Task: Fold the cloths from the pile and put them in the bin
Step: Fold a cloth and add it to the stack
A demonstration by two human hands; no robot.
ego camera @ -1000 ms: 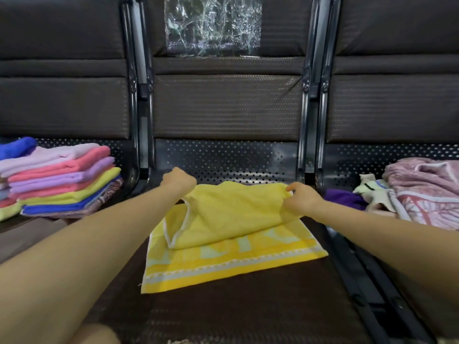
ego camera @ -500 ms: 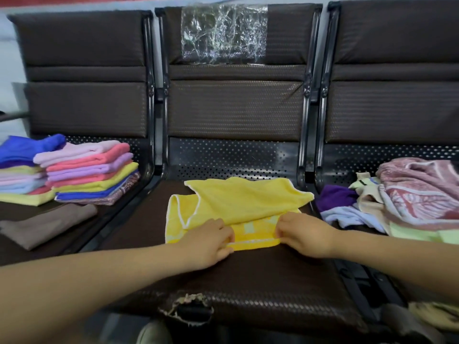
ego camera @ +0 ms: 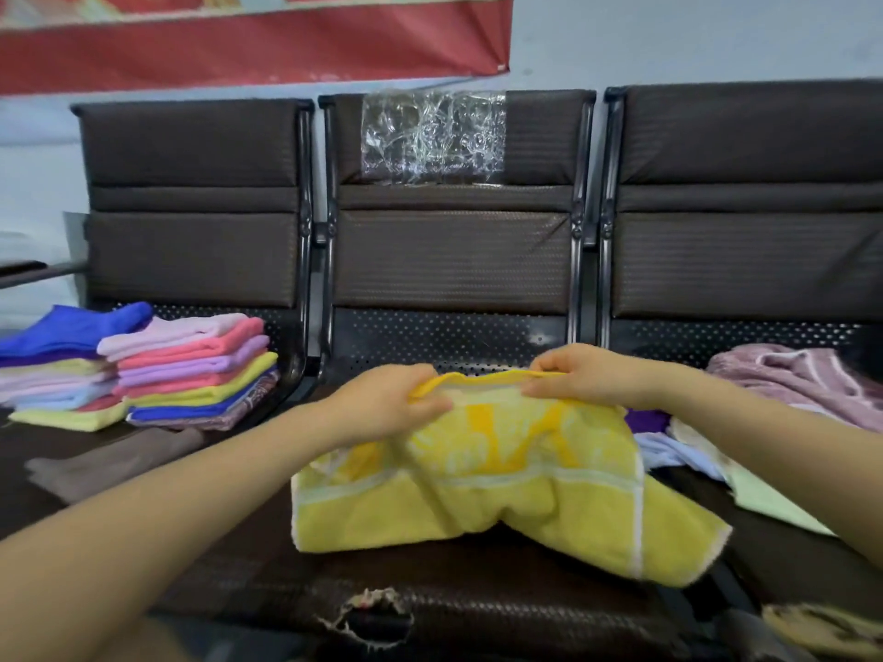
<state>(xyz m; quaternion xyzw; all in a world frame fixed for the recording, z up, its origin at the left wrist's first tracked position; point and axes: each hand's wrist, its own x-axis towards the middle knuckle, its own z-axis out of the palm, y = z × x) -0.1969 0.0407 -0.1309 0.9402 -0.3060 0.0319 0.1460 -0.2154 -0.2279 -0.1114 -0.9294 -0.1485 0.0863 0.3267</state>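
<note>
A waiting area, judging by the row of joined brown padded seats [ego camera: 449,260] under a red wall banner [ego camera: 248,45].

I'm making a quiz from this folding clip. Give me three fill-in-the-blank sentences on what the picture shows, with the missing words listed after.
1. Both the left hand and the right hand grip the top edge of the ____ towel.
2. The folded stack sits on the seat to the person's ____.
3. The clear plastic sheet is stuck on the backrest of the ____ chair.

Missing words: yellow; left; middle
</note>
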